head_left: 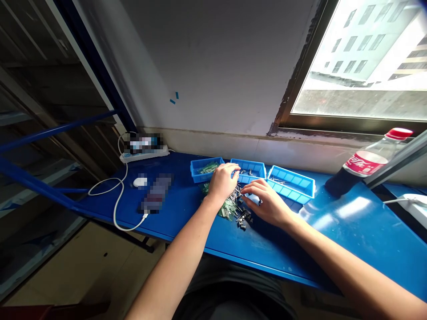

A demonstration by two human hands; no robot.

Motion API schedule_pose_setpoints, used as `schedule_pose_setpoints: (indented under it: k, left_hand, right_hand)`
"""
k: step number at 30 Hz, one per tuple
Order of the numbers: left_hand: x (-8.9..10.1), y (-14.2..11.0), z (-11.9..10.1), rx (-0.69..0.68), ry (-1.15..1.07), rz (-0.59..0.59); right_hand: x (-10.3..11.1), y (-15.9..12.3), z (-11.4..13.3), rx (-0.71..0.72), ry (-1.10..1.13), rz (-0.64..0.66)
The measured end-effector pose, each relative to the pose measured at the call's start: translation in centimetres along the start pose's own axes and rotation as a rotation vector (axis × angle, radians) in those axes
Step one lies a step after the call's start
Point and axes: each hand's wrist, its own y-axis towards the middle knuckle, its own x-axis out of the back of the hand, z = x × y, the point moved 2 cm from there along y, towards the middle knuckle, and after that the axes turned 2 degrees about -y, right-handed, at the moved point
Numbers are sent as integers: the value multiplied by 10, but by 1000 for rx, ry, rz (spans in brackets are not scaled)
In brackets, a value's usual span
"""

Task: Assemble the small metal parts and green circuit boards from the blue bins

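Observation:
My left hand is over the near left edge of the middle blue tray, its fingers curled together; whatever they hold is hidden. My right hand is at the right side of a pile of small metal pins, thumb and fingertips bent toward each other in a pinch; I cannot make out what is in it. Green-tinted pieces lie among the pins. Dark screw-like parts lie at the pile's near side. The left blue tray contains green pieces, and the middle one has a few small metal parts.
A third blue tray with a few thin pins stands to the right. Farther right is a cola bottle. On the left are a blurred phone, a white cable, a white round object and a power strip.

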Motion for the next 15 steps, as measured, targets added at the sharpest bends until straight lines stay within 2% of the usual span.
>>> schedule_pose_setpoints:
  k: [3, 9, 15]
  left_hand:
    - [6, -2, -3, -4, -4, -24]
    - [13, -6, -9, -22, 9, -24]
    - [12, -7, -10, -12, 3, -20]
  right_hand:
    - [-1, 1, 17, 127, -5, 98]
    - [-2, -2, 48, 224, -136, 284]
    - [-5, -3, 50, 196, -203, 272]
